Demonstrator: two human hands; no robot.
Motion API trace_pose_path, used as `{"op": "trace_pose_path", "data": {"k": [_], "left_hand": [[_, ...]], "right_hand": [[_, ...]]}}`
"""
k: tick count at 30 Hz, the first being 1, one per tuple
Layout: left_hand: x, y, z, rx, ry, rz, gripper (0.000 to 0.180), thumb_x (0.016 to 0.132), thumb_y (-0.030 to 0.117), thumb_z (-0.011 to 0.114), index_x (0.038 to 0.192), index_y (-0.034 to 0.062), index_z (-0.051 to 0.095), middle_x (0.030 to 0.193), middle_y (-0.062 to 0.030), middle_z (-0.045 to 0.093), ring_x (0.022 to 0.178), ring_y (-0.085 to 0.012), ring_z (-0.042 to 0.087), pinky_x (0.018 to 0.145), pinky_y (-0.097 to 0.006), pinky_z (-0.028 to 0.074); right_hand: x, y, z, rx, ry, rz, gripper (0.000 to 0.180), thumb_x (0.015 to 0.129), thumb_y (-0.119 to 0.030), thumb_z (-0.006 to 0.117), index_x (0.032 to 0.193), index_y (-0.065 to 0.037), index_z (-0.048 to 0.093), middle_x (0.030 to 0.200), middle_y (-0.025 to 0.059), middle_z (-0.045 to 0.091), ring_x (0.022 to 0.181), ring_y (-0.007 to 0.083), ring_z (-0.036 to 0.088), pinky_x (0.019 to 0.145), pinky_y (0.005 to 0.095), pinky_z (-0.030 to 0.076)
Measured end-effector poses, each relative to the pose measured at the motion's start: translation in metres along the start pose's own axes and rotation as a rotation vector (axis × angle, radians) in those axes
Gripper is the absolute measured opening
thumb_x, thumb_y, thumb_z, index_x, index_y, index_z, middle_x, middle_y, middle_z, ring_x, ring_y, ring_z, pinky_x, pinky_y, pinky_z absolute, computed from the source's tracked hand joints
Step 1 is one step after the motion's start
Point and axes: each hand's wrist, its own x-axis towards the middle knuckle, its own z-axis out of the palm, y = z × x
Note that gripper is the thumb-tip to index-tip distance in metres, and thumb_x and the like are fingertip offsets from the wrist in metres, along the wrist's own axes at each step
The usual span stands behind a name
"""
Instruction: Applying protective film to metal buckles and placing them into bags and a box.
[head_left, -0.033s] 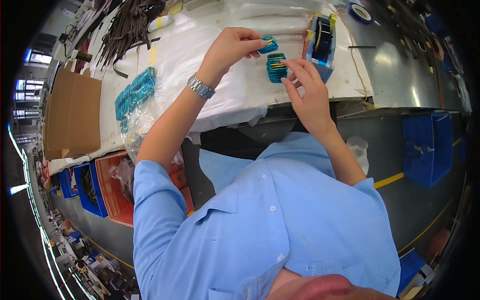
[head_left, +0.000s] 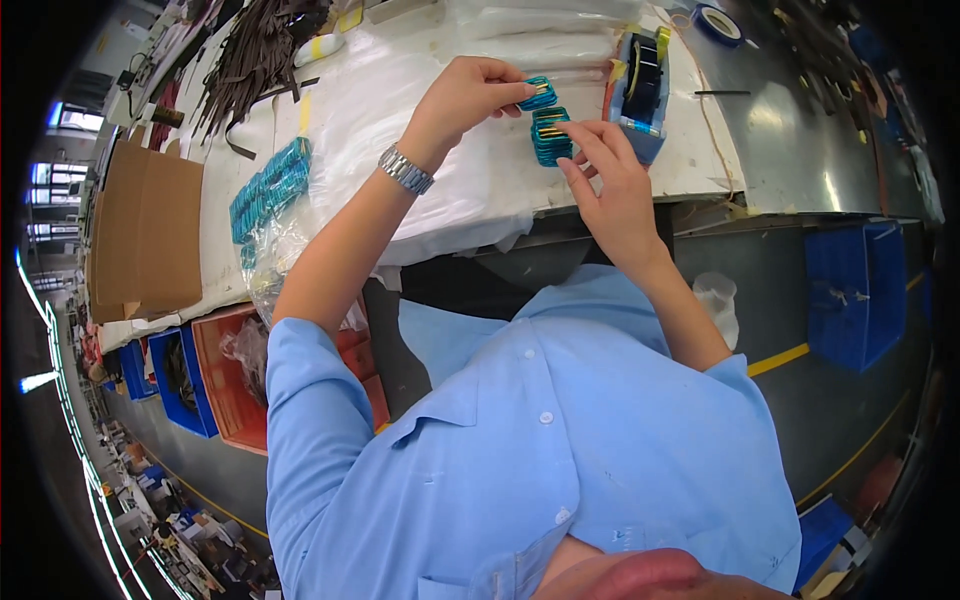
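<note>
My left hand (head_left: 472,98) pinches a small bunch of thin teal pieces (head_left: 539,93) with a gold-coloured strip across them. Just below it, toward me, a larger stack of the same teal pieces (head_left: 551,144) rests on the white-covered table. My right hand (head_left: 612,178) has its index fingertip on that stack's gold-coloured strip and its thumb at the stack's lower right edge. What kind of article the teal pieces are cannot be made out. At the table's left lies a long row of similar teal pieces (head_left: 270,190), partly in clear plastic.
Right of my hands stands a blue tape dispenser (head_left: 646,85); beyond it lies a blue tape roll (head_left: 718,25). Brown strips (head_left: 262,55) are heaped far left. A cardboard box (head_left: 148,230) stands at the left, above an orange crate (head_left: 228,395). A blue bin (head_left: 855,300) is at right.
Both hands have shifted only slightly; my right hand sits a little farther left over the larger stack. My left hand still pinches the small bunch.
</note>
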Motion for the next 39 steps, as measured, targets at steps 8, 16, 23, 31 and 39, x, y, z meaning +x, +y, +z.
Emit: {"op": "trace_pose_path", "data": {"k": [8,16,23,31,39], "left_hand": [[0.025,-0.010,0.015,0.111,-0.097,-0.038,0.026,0.095,0.027,0.080,0.107,0.0026,0.080,0.088,0.0003,0.077,0.080,-0.0074,0.070,0.073,-0.025,0.051],[0.027,-0.016,0.016,0.212,-0.137,0.052,0.031,0.098,0.030,0.079,0.102,-0.0015,0.078,0.082,-0.0020,0.073,0.075,-0.0086,0.066,0.069,-0.026,0.053],[0.039,-0.011,0.013,0.220,-0.307,-0.038,0.033,0.101,0.033,0.076,0.103,-0.0004,0.074,0.090,-0.0033,0.071,0.079,-0.0110,0.067,0.072,-0.027,0.054],[0.038,0.013,0.020,0.672,-0.476,0.092,0.044,0.109,0.039,0.057,0.113,-0.0017,0.073,0.093,-0.0126,0.071,0.085,-0.0209,0.067,0.080,-0.037,0.053],[0.037,0.004,0.027,0.658,-0.430,0.197,0.052,0.106,0.044,0.058,0.112,-0.0047,0.075,0.104,-0.0263,0.075,0.095,-0.0377,0.072,0.085,-0.045,0.054]], "right_hand": [[-0.001,0.015,0.001,-0.052,-0.085,0.069,0.041,0.097,-0.006,0.073,0.137,-0.006,0.065,0.112,0.0135,0.062,0.087,0.0304,0.068,0.076,0.0398,0.055],[0.000,0.021,0.004,-0.070,-0.069,0.028,0.039,0.096,-0.005,0.072,0.135,-0.007,0.065,0.112,0.0147,0.062,0.091,0.0338,0.069,0.079,0.0431,0.055],[0.004,0.021,0.012,-0.127,0.050,0.037,0.022,0.098,-0.019,0.075,0.116,-0.008,0.072,0.096,0.0093,0.066,0.077,0.0290,0.069,0.069,0.0407,0.055],[0.011,0.023,0.015,-0.147,0.071,0.047,0.015,0.098,-0.020,0.076,0.105,-0.007,0.071,0.090,0.0084,0.067,0.070,0.0256,0.068,0.064,0.0401,0.052],[0.006,0.023,0.016,-0.159,0.086,0.012,0.016,0.098,-0.022,0.076,0.106,-0.008,0.072,0.092,0.0080,0.068,0.070,0.0269,0.068,0.064,0.0393,0.052]]}}
